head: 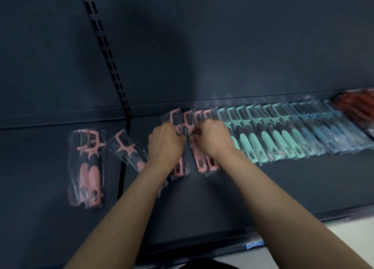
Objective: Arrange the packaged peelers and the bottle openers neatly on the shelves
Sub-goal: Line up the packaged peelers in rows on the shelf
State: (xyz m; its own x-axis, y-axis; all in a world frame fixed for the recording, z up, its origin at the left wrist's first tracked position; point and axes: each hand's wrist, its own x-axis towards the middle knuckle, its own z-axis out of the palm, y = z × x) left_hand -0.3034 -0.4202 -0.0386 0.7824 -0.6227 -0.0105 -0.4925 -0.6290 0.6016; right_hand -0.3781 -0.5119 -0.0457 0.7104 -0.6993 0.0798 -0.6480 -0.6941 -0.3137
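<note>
I'm seeing both hands working at the pink end of a row on the dark shelf [253, 187]. The left hand [165, 145] is curling over a pink packaged peeler [179, 170]; its fingers are bending down and closing on the clear wrapper. The right hand [214, 138] is pinching the neighbouring pink pack [201, 163], fingers closing on it near the black grip section. Each peeler is sitting in a crinkly transparent sleeve, with a Y-shaped head toward the back panel and a two-tone handle, pink and black. To the right, teal peelers [269, 135] are lying overlapped side by side, then blue ones [332, 133], then red packs [356, 106], blurred. To the left, a loose pink pack [129, 149] is lying tilted, and a small pink pile [89, 167] is lying well apart.
</note>
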